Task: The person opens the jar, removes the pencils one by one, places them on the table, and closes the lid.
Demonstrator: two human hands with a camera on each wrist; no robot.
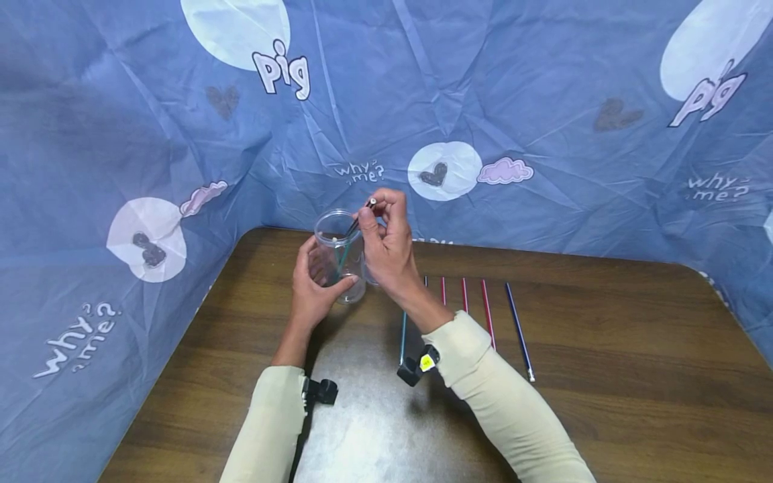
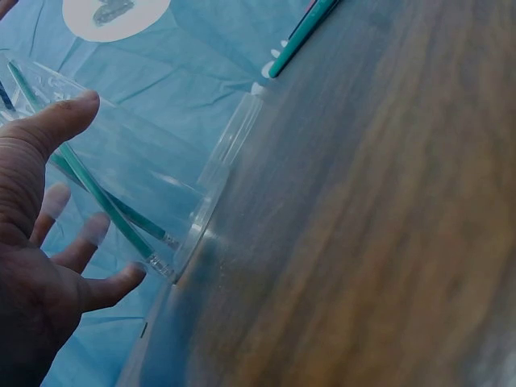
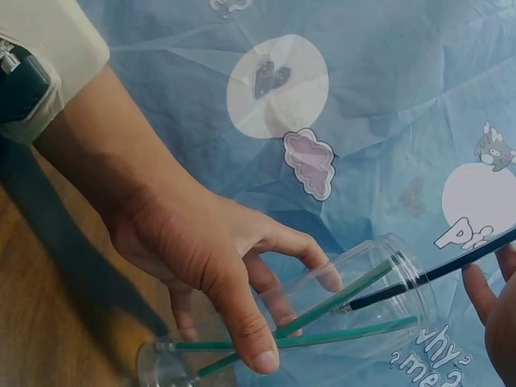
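On backdrop (image 1: 374,100) | "pig" (image 1: 281,70), "why me?" (image 1: 360,172) | left grip (image 1: 315,292) clasps cup (image 1: 351,263) | right grip (image 1: 389,245) pinches pencil (image 3: 455,263)

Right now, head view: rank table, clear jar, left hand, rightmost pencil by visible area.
1. Table
2. Clear jar and left hand: too alike to rank
3. Rightmost pencil

Clear jar (image 2: 153,177), mouth open, two green pencils (image 3: 347,331) leaning inside! A dark pencil (image 3: 459,262) slants in, ferrule end inside.
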